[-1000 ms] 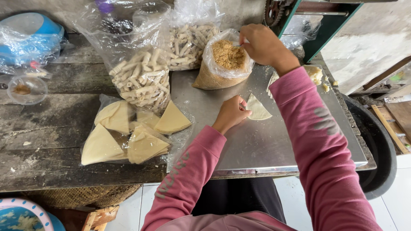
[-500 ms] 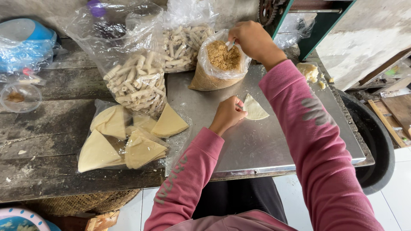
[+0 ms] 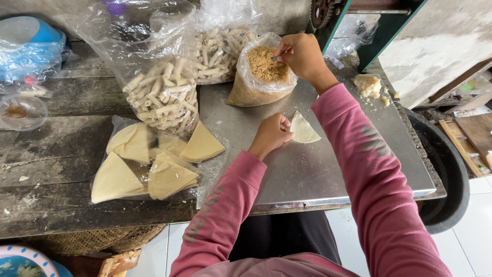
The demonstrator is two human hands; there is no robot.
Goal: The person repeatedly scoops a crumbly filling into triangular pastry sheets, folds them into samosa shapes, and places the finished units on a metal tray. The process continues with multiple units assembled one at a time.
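Far left: blue lidded tub (image 3: 28,43) in plastic and a small clear cup (image 3: 19,112) sat on the dark wood surface (image 3: 56,154). Next, a bag of triangular wrapper sheets (image 3: 154,164), w/ a bag of rolled snacks (image 3: 161,100) behind it & a 2nd such bag (image 3: 220,48) further back. On the metal sheet (image 3: 328,174), left hand (image 3: 269,136) was curled, fingers pinning the edge of one pale wrapper (image 3: 303,129) lying flat at centre. Right hand (image 3: 302,54) was over the open bag of brown crumb filling (image 3: 259,77), fingers pinched shut on a thin utensil dipped in it. Dough lump (image 3: 368,84) lay far right.
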